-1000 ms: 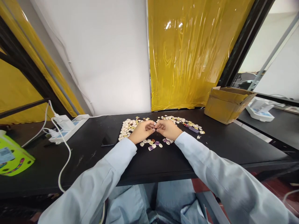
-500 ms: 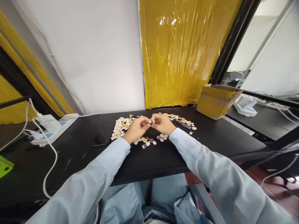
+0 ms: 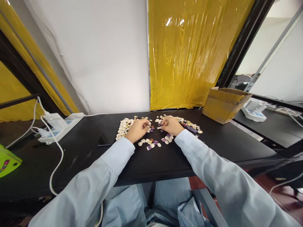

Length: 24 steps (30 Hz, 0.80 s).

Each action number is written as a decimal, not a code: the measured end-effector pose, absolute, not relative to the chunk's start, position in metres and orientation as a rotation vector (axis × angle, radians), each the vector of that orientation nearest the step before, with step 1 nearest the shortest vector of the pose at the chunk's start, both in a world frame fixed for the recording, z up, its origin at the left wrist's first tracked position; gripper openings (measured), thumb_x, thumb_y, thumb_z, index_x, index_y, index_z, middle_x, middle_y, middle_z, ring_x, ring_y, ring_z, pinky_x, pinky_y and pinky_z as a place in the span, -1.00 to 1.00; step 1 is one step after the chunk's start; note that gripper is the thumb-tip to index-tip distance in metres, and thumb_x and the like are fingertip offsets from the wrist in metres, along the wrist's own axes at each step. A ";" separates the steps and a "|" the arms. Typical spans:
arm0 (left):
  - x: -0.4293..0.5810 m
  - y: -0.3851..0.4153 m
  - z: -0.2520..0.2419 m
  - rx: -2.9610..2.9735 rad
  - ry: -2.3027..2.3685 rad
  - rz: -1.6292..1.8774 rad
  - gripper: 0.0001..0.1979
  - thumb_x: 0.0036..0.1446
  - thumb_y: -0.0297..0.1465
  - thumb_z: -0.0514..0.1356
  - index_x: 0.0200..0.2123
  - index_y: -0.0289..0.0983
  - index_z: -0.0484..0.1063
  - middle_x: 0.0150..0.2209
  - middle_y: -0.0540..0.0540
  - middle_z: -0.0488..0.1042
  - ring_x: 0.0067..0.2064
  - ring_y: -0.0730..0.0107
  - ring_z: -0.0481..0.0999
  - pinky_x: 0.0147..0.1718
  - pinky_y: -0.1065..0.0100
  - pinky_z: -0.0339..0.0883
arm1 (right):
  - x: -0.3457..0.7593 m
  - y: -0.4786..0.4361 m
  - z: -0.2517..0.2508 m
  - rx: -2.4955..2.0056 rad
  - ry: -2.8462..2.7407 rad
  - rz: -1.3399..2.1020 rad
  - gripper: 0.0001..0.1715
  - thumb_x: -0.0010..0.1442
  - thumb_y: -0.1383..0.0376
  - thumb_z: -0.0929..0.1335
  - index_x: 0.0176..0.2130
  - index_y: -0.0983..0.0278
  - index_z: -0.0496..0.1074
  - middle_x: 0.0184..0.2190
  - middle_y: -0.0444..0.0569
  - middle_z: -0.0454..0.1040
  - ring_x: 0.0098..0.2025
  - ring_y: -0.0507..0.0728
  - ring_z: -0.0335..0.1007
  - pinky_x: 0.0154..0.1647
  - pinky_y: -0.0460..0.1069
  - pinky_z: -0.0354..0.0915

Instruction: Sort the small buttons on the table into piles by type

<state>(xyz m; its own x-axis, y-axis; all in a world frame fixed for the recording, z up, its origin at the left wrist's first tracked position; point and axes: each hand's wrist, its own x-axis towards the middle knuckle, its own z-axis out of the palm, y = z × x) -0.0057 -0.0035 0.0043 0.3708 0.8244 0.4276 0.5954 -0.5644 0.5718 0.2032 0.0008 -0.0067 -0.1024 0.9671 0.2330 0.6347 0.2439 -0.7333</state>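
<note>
the left hand point(image 3: 137, 130) curls beside the pile of pale button-like pieces point(image 3: 122, 128), the right hand point(image 3: 172, 125) over a looser scatter, both low, probably because pieces so small need fingertip work. both grips look nearly closed, but whether either has hold of a piece i cannot tell. the front cluster point(image 3: 152, 145) lies nearer the body, likely for easy reach. the cardboard box point(image 3: 219, 107) stands open-topped, its contents hidden.

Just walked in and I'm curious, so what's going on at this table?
A person's left hand and right hand are apart, among small button-like pieces on a black table; anything they hold is too small to tell. Mostly white pieces lie beside the left hand, and a purple-handled tool lies by the right.
</note>
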 end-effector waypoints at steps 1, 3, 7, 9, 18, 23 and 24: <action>-0.005 -0.004 0.004 2.339 1.262 0.984 -0.85 -0.01 -0.53 0.14 -0.34 -0.29 0.47 -0.39 -0.04 0.53 -0.43 0.43 0.47 -0.41 0.40 0.34 | 0.203 0.000 -0.006 -1.480 -1.821 0.584 -0.85 -0.12 0.42 0.39 -0.47 0.28 0.33 -0.63 -0.17 0.38 -0.54 0.02 0.32 -0.49 -0.10 0.19; -0.005 -0.004 0.004 2.348 1.280 0.988 -0.85 0.01 -0.51 0.14 -0.32 -0.30 0.47 -0.38 -0.04 0.53 -0.43 0.43 0.48 -0.41 0.41 0.34 | 0.204 -0.003 -0.002 -1.427 -1.863 0.631 -0.87 -0.10 0.38 0.41 -0.45 0.30 0.37 -0.60 -0.15 0.41 -0.53 0.01 0.33 -0.47 -0.10 0.21; -0.007 -0.004 0.005 2.343 1.288 1.009 -0.88 0.05 -0.45 0.16 -0.30 -0.29 0.47 -0.36 -0.05 0.52 -0.43 0.42 0.48 -0.39 0.39 0.35 | 0.207 -0.013 0.010 -1.137 -2.134 1.060 -0.72 -0.15 0.29 0.47 -0.34 0.32 0.49 -0.48 -0.11 0.49 -0.48 0.02 0.39 -0.44 -0.09 0.26; -0.007 -0.004 0.004 2.348 1.286 1.003 -0.89 0.06 -0.43 0.17 -0.31 -0.28 0.46 -0.35 -0.05 0.52 -0.42 0.42 0.48 -0.39 0.39 0.36 | 0.210 -0.016 0.014 -1.120 -2.241 1.106 -0.68 -0.22 0.31 0.49 -0.34 0.32 0.52 -0.45 -0.09 0.50 -0.47 0.02 0.39 -0.45 -0.10 0.26; -0.007 -0.001 -0.001 2.338 1.228 1.003 -0.89 0.07 -0.43 0.15 -0.34 -0.29 0.46 -0.29 -0.08 0.51 -0.39 0.41 0.49 -0.41 0.40 0.34 | 0.217 -0.012 0.008 -1.251 -2.365 0.997 -0.87 -0.14 0.31 0.44 -0.48 0.32 0.53 -0.56 -0.08 0.51 -0.51 0.04 0.39 -0.48 -0.10 0.25; -0.007 -0.001 -0.002 2.351 1.220 1.010 -0.88 0.08 -0.43 0.14 -0.33 -0.29 0.47 -0.30 -0.08 0.51 -0.39 0.41 0.48 -0.41 0.40 0.34 | 0.209 -0.015 0.009 -1.236 -2.322 0.835 -0.95 -0.13 0.39 0.43 -0.52 0.32 0.46 -0.59 -0.13 0.46 -0.53 0.00 0.34 -0.49 -0.11 0.22; -0.007 -0.001 -0.002 2.351 1.206 1.013 -0.88 0.07 -0.43 0.14 -0.33 -0.29 0.48 -0.31 -0.08 0.52 -0.38 0.41 0.48 -0.40 0.40 0.34 | 0.206 -0.015 0.009 -1.234 -2.277 0.825 -0.95 -0.12 0.40 0.42 -0.51 0.33 0.46 -0.59 -0.13 0.46 -0.54 0.00 0.32 -0.49 -0.11 0.21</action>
